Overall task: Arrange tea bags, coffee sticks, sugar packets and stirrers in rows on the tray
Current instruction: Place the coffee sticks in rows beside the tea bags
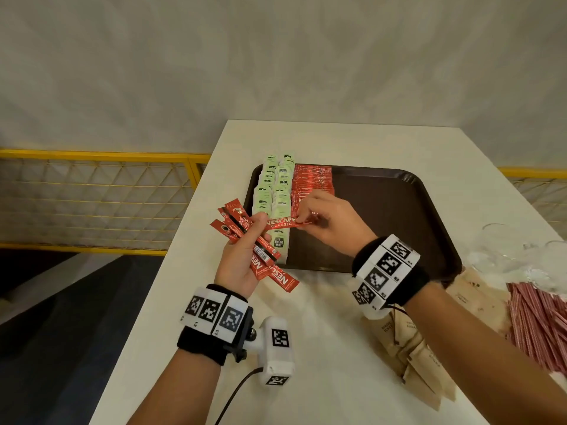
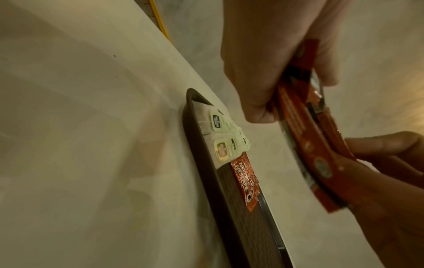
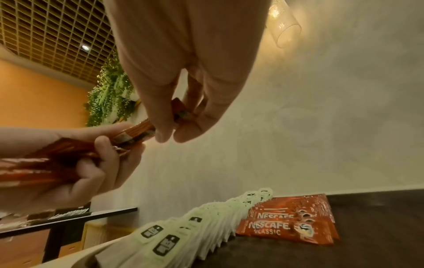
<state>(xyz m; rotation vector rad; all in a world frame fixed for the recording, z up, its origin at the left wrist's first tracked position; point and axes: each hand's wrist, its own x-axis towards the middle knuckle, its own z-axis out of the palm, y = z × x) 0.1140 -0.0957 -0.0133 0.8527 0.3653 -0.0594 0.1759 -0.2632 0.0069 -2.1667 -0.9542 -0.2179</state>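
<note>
Tray [image 1: 429, 210]: right half bare

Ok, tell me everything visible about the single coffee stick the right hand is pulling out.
The coffee stick is a narrow red foil-like sachet with white NESCAFE CLASSIC lettering. It lies roughly level in the air above the tray's near left part. The right hand pinches its right end; its left end meets the left hand.
</note>
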